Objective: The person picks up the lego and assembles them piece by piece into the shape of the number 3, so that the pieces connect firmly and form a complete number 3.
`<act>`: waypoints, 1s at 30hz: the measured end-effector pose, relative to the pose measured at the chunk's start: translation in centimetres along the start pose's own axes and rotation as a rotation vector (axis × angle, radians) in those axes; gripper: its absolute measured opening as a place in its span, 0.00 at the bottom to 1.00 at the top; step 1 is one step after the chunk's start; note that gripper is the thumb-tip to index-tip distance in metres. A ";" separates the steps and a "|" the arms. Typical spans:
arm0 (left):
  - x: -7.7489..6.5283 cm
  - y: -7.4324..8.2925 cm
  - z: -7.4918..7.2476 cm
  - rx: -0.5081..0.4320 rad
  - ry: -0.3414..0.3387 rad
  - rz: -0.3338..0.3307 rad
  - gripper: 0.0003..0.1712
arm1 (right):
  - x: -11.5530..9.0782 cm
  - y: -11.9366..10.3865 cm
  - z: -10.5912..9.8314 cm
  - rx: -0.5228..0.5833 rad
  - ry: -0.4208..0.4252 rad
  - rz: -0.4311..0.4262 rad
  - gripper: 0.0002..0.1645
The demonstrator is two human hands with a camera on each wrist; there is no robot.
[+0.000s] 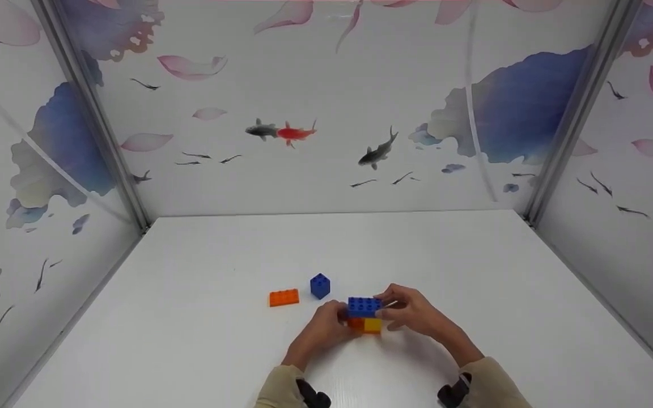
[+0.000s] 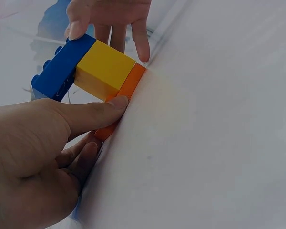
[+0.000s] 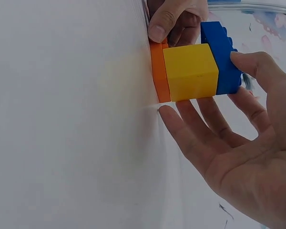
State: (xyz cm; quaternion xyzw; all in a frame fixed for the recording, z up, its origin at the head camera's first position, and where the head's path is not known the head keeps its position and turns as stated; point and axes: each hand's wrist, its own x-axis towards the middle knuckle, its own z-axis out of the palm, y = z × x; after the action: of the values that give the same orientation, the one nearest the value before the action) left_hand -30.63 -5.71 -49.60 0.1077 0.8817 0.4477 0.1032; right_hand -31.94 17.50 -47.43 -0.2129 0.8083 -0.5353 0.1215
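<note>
Pinching thin orange plate [image 3: 160,78] on counter [image 1: 207,345] with left grip [image 1: 326,325], eight-stud blue brick [image 1: 364,311] atop yellow block [image 3: 190,71] with right grip [image 1: 414,311]; liable to tip if pressed down on unsupported overhang.

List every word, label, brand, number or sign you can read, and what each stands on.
No text can be read in any view.
Yellow block: a dark speck, too small to make out.
Blue brick: no legible lettering.
Back wall: printed fish and petals, no lettering.
</note>
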 end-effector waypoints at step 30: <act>-0.4 0.3 -0.1 -0.011 -0.001 0.030 0.24 | 0.0 0.6 -0.1 0.098 -0.049 0.106 0.27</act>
State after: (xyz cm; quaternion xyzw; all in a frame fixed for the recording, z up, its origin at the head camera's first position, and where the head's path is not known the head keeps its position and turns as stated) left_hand -30.24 -5.72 -49.24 0.1203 0.8775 0.4539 0.0974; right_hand -32.11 17.80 -47.99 -0.1768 0.7880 -0.5616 0.1798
